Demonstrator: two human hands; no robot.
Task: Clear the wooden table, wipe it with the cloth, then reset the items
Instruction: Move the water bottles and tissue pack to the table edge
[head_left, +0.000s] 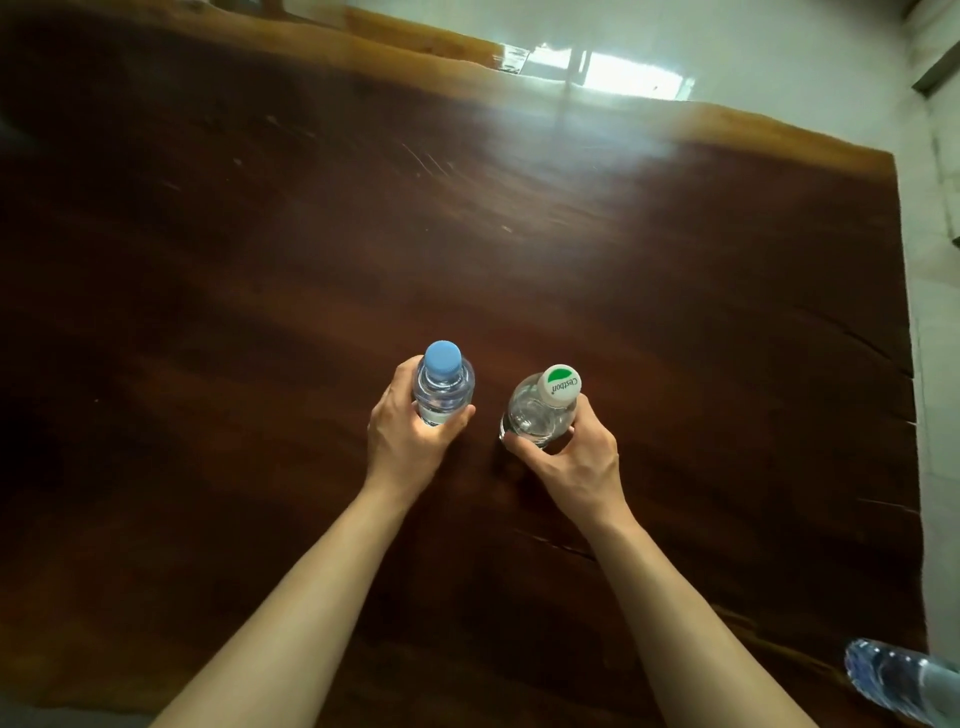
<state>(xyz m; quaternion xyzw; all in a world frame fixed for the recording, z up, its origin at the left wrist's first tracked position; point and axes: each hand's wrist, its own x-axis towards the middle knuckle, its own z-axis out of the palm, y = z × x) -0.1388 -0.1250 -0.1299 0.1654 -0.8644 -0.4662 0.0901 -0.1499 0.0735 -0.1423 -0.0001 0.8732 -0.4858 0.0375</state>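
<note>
Seen from above, a clear water bottle with a blue cap (442, 384) stands upright near the middle of the dark wooden table (260, 260). My left hand (410, 431) is wrapped around its body. Just to its right is a second clear bottle with a white and green cap (540, 408), tilted a little to the right, with my right hand (576, 457) closed around its lower side. The two bottles are a short gap apart. No cloth is in view.
Another clear plastic bottle (904, 680) shows at the bottom right corner, partly cut off by the frame. The table's right edge (906, 364) drops to a pale tiled floor (935, 312). A wooden bench (415, 36) runs along the far side.
</note>
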